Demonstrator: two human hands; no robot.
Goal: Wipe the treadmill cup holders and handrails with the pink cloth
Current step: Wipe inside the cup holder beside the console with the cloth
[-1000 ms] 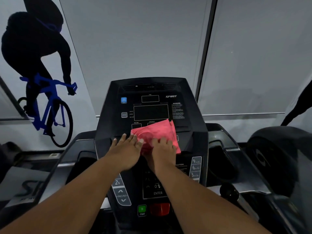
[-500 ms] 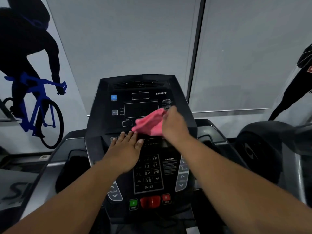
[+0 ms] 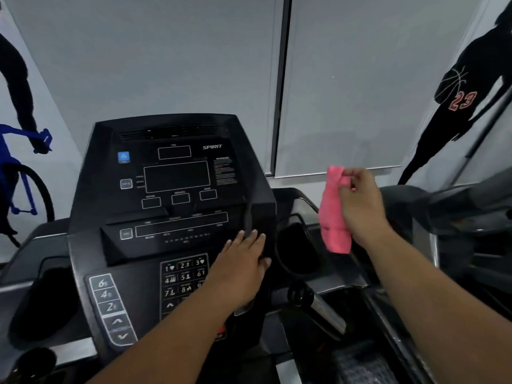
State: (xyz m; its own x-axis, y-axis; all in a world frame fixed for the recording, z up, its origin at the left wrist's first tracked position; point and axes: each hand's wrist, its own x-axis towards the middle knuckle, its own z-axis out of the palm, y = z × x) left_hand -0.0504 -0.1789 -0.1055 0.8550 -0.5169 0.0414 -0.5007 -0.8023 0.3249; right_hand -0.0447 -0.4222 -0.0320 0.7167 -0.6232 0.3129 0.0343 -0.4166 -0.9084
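One pink cloth (image 3: 333,217), two hands (image 3: 243,270) (image 3: 360,206), two cup holders (image 3: 297,250) (image 3: 41,300), one console (image 3: 177,189), two silhouettes (image 3: 16,106) (image 3: 465,92)

Ahead of us we see pale grey wall panels (image 3: 166,56) split by a dark vertical strip (image 3: 281,84). At left, a black cyclist silhouette (image 3: 15,79) rides a blue bicycle (image 3: 26,189). At right, a black basketball-player silhouette (image 3: 443,128) bears a red number 23 (image 3: 462,100).

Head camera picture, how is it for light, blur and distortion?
Head view: dim, even light, no strong glare; the right cup holder is a black pit with no detail. Head view: the pink cloth and the small print on the console are soft, and the lower right corner smears. Head view: straight lines near the side edges lean, as a wide-angle lens gives.
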